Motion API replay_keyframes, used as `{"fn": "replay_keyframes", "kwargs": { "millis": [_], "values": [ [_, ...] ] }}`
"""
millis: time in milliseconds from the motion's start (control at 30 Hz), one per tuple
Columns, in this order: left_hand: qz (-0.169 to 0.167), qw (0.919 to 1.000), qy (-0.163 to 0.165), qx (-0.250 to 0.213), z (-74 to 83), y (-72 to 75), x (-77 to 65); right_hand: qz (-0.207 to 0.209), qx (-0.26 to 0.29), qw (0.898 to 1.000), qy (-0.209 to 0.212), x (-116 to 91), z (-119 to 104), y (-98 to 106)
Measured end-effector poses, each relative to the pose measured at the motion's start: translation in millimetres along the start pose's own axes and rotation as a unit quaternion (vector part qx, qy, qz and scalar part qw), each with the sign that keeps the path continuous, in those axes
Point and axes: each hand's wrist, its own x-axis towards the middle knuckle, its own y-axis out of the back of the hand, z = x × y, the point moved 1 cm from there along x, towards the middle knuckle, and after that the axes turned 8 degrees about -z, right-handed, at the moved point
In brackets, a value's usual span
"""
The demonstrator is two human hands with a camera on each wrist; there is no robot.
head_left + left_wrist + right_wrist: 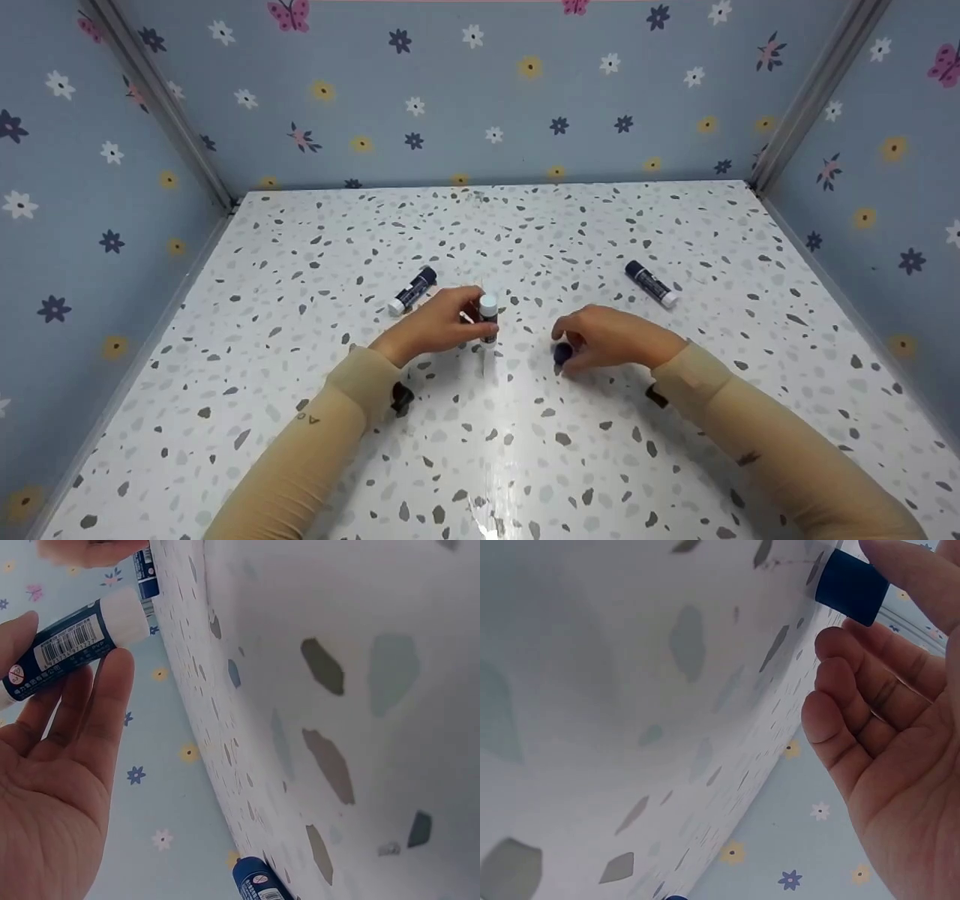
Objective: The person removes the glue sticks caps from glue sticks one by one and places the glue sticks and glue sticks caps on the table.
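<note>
Thumb and fingers of my left hand [439,319] grip a glue stick [488,319] above the table. It is dark blue with a barcode label [71,641] and a white end [124,617]; in the head view a white end points up. To its right, my right hand [611,336] pinches a short dark blue cap [851,586] between thumb and fingers. That cap is close over the speckled table top, its open or closed end hidden from me. The two hands are a short way apart.
Two more blue glue sticks with white ends lie on the table [480,225], one glue stick [412,291] beyond the left hand, the other glue stick [651,285] beyond the right. Flower-patterned panels [450,90] wall the table at the back and both sides.
</note>
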Motion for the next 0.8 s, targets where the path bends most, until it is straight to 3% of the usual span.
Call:
{"fn": "replay_keyframes", "kwargs": {
  "millis": [267, 800],
  "values": [
    [-0.023, 0.9996, 0.015, -0.002, -0.9, -4.6, -1.0, -0.006, 0.000, 1.000, -0.016, -0.2, 0.7, -0.3],
    [-0.048, 0.9987, 0.013, -0.001, -4.6, -10.0, 1.9, 0.000, -0.002, 1.000, -0.022, -3.9, -1.9, 7.9]
  ]
}}
